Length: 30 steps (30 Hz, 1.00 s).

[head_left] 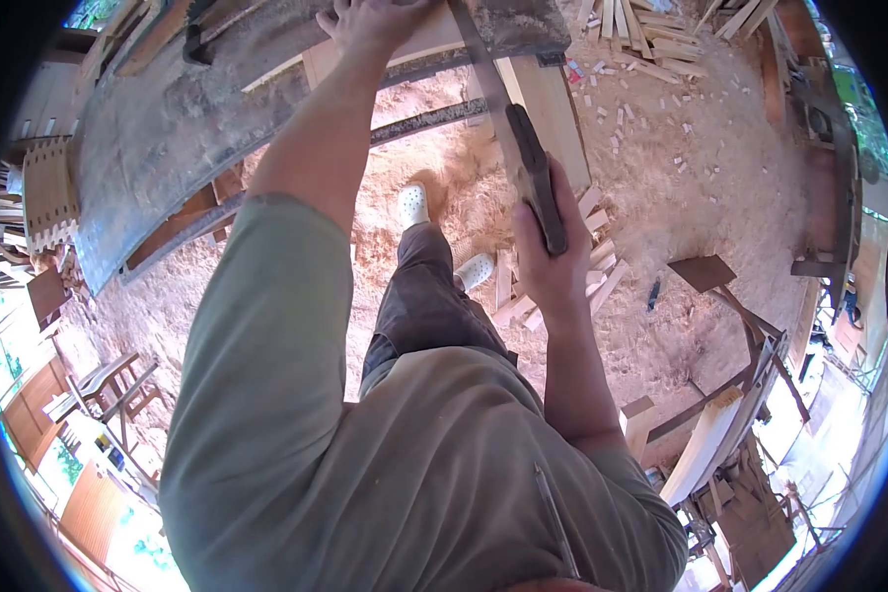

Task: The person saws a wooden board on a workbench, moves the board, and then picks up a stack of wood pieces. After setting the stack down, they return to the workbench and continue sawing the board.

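Observation:
My right hand (555, 247) is wrapped around the dark handle of a hand saw (487, 74). The saw's blade reaches up past the top edge of the view, beside a pale wooden board (429, 37) on the workbench (217, 128). At the top of the head view, my left hand (370, 22) lies on or near that board, fingers apart. Part of that hand is cut off by the frame, so its full contact with the board is hidden. The place where the blade meets the wood is hard to make out.
Sawdust and small offcuts cover the floor (720, 197). Wood strips (651, 39) are piled at the upper right, and more offcuts (602, 266) lie near my right forearm. A slotted wooden piece (49, 192) stands left of the bench. A wooden frame (750, 326) stands lower right.

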Motion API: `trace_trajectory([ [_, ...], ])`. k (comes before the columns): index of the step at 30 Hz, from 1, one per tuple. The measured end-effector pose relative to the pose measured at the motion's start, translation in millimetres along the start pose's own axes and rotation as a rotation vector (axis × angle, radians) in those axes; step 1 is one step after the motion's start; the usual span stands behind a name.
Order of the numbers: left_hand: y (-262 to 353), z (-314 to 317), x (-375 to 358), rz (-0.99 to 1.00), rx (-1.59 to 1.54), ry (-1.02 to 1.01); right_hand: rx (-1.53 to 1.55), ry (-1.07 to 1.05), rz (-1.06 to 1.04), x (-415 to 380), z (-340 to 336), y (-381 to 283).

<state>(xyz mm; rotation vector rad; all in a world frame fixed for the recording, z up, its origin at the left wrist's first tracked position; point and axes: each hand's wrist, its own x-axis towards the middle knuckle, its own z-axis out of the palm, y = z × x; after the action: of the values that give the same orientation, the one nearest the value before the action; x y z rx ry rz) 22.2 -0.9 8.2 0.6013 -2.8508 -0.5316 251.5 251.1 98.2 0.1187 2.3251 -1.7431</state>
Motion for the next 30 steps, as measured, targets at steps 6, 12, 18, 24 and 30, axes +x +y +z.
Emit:
trace_trajectory([
  [6,13.8,-27.9,-8.0,-0.045,0.034,-0.183,0.076,0.022,-0.043,-18.5,-5.1,11.4],
  [12,8.6,-15.0,-3.9,-0.024,0.006,-0.086,0.006,0.040,-0.102,4.9,4.3,9.5],
  [18,11.3,-19.9,-5.9,-0.046,0.033,-0.146,0.026,0.019,-0.068,8.4,4.0,1.9],
  [24,-0.5,1.0,0.2,-0.003,0.005,-0.016,0.019,0.058,-0.078,7.0,6.6,7.1],
  [30,13.4,-27.7,-7.4,-0.039,0.036,-0.191,0.013,0.021,-0.036,17.1,4.0,-3.9],
])
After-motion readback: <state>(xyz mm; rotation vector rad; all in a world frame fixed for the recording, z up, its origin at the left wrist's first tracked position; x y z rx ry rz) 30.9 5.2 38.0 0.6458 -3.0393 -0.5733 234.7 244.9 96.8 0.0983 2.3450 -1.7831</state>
